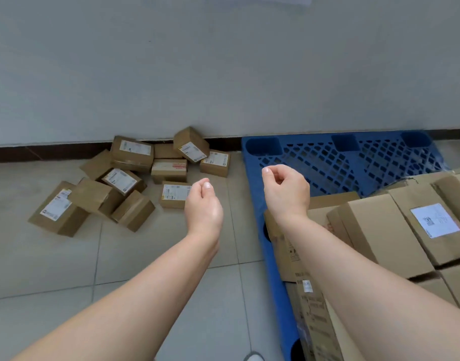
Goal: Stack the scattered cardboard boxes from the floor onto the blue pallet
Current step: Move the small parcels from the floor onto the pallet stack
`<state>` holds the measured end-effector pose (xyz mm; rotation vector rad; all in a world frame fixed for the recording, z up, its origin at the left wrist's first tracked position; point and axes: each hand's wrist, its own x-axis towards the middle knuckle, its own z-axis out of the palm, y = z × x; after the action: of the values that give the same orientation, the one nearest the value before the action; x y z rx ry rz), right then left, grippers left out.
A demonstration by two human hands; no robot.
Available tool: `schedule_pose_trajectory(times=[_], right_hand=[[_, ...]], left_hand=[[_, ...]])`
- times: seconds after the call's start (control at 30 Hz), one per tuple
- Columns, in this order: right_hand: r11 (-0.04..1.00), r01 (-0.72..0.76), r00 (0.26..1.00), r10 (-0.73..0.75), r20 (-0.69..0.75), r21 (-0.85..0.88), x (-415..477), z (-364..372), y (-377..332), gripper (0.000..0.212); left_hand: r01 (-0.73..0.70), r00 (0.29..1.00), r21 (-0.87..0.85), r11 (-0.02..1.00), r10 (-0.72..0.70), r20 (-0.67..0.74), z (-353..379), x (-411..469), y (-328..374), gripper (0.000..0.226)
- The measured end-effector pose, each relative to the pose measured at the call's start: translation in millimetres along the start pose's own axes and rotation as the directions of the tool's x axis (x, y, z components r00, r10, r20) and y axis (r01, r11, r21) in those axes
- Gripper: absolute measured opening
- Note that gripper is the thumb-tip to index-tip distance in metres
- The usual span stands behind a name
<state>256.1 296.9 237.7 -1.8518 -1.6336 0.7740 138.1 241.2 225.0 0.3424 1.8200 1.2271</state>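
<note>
I'm holding both arms out in front of me with nothing in either one. My left hand is hanging over the tiled floor, fingers loosely curled in, gripping nothing at all; my right hand is hovering over the left edge of the blue pallet, same deal, fingers loosely bent and empty.

The scattered cardboard boxes are lying in a messy heap on the floor to my left, up against the wall and its dark skirting board; most are showing white shipping labels. One tilted box is leaning against the wall at the back; a small labelled box is sitting just beyond my left hand, partly hidden by it; a bigger box is lying at the far left of the heap.

The pallet is sitting right beside the heap, against the wall; its back half is showing bare lattice, while the stacked boxes are filling the part nearer me, one with a white label facing up.
</note>
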Motion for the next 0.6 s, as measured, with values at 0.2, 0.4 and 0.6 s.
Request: schedule_pose_trajectory(times=[0.2,0.4,0.6], right_hand=[[0.997,0.082,0.994,-0.083,0.077,0.014,-13,78,-86,0.023],[0.988,0.147,0.973,-0.151,0.172,0.038,-29,163,-170,0.023],[0.982,0.178,0.942,-0.188,0.278,0.061,-46,250,-228,0.024]], left_hand=[[-0.011,0.995,-0.057,0.998,0.005,-0.098,-95,56,24,0.036],[-0.006,0.982,-0.122,0.993,-0.017,-0.188,-191,104,44,0.037],[0.049,0.952,-0.168,0.985,-0.097,-0.291,-271,155,34,0.034]])
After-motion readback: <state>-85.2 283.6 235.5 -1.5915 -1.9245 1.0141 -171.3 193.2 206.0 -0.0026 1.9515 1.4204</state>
